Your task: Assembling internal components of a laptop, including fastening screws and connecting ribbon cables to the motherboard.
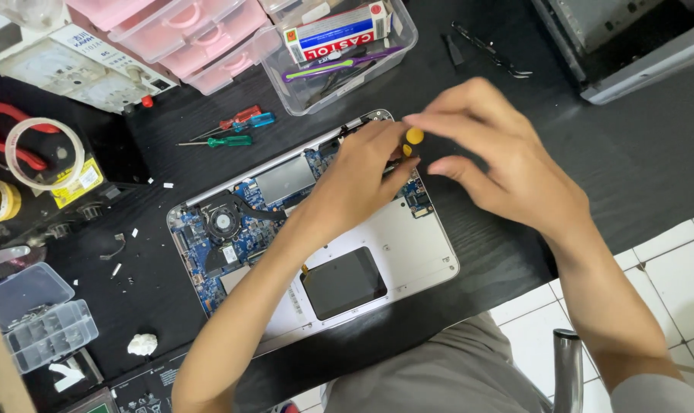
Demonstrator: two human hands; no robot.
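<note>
An opened silver laptop [408, 252] lies bottom-up on the black table, showing its blue circuit board [232, 237], a fan [222, 222] and a dark battery panel [344, 281]. My left hand [358, 180] reaches across the laptop to its far right corner, fingers curled around the lower part of a small yellow-handled screwdriver [414, 137]. My right hand [507, 164] comes in from the right. Its index finger and thumb pinch the yellow handle top. The screwdriver's tip is hidden behind my left hand.
Red, blue and green screwdrivers [236, 128] lie behind the laptop. A clear tool box [343, 57], pink drawers [182, 30], a multimeter [79, 65], a tape roll [45, 153], a small parts box [45, 329] and black tweezers [488, 50] surround it. A grey case [630, 53] stands far right.
</note>
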